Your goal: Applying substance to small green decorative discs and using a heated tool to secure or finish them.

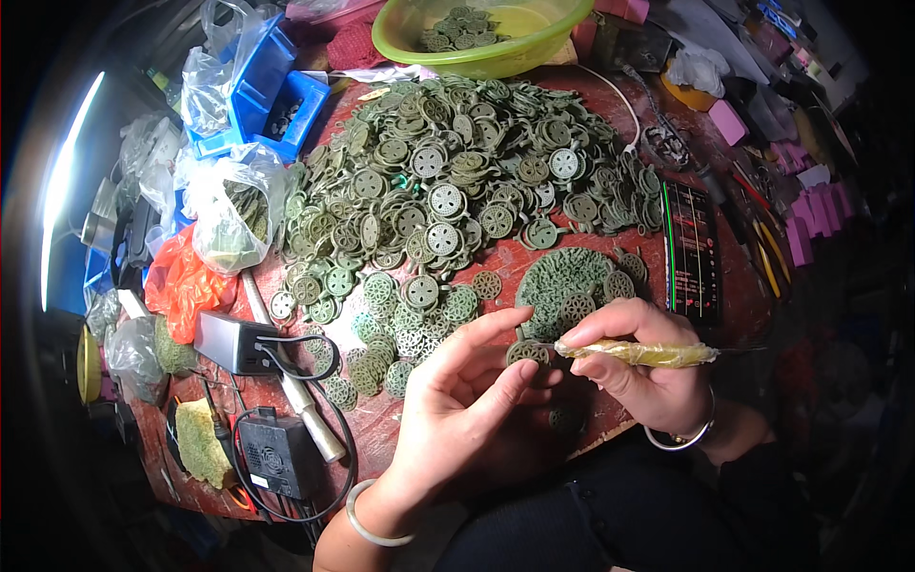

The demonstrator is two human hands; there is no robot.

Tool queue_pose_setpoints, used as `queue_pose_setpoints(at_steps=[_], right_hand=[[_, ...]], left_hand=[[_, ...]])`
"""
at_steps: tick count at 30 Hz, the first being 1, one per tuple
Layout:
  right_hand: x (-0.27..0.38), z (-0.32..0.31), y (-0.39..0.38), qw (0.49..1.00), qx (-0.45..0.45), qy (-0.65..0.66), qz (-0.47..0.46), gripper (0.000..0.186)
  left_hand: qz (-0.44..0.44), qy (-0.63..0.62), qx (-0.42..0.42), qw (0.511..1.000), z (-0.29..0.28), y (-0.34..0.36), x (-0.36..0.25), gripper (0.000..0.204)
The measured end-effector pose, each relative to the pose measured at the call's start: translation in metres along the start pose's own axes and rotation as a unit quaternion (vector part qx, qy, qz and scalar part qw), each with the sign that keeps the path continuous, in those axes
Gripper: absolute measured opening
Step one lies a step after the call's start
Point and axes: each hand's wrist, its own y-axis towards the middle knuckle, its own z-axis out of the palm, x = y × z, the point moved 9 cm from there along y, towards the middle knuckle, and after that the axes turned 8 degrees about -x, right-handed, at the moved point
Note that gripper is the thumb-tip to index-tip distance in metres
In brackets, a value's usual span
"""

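My left hand [467,377] is partly closed around a small round openwork medallion [527,354], near the table's front edge. Close to it, my right hand [648,367] grips a pen-like tool with a yellow, film-wrapped handle [658,354]. Its wrapped end points at the medallion, and a thin dark shaft sticks out on the right. Just beyond my hands lies a rough green round pad [558,276] with a few medallions on its right side. A large heap of greenish medallions [443,200] covers the middle, with flat openwork discs [381,357] at its near left.
A yellow-green basin [534,62] holding more medallions stands at the back. A phone [693,250] lies at right beside pliers [770,257]. At left are blue bins [305,114], plastic bags [224,210], a grey box [229,341], a black device [278,456] and cables.
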Motion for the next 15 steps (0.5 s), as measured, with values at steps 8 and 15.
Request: queue_pose_setpoints(at_steps=[8,15], right_hand=[[0.009,0.001,0.0,0.995,-0.009,-0.051,-0.082,0.02],[0.015,0.002,0.0,0.992,-0.006,-0.082,-0.094,0.02]], left_hand=[[-0.002,0.004,-0.01,1.0,-0.001,0.0,0.0,0.041],[-0.011,-0.001,-0.008,1.0,-0.001,0.0,0.001,0.041]])
